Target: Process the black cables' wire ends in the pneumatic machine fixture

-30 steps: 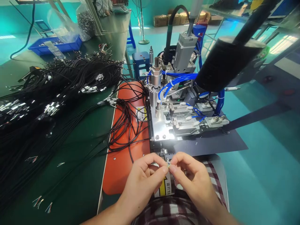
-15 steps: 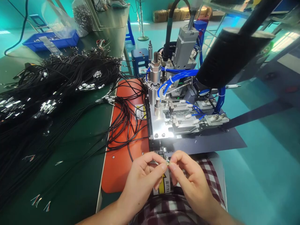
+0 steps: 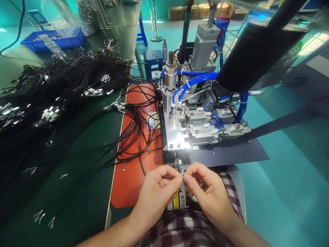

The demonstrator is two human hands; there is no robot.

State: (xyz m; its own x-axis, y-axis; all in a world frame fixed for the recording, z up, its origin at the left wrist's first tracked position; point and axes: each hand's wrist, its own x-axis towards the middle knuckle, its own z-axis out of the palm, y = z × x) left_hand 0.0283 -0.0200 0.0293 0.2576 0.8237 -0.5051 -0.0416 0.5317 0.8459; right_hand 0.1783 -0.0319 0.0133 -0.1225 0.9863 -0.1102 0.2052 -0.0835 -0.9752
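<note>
At the front of a metal machine (image 3: 177,137), a person's left hand (image 3: 157,190) and right hand (image 3: 209,188) are working close together, the thumb and forefinger of each pinching a tiny pale piece (image 3: 182,174) between them. Its exact form is too small to tell. Probably fine wire, it is likely weighing almost nothing, bending easily and needing light fingertip holds near its ends. Black cables (image 3: 137,127) are lying on a red plate (image 3: 123,188).

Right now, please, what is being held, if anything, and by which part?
Left hand and right hand seemingly pinch a tiny pale piece; which part cannot be told.
</note>
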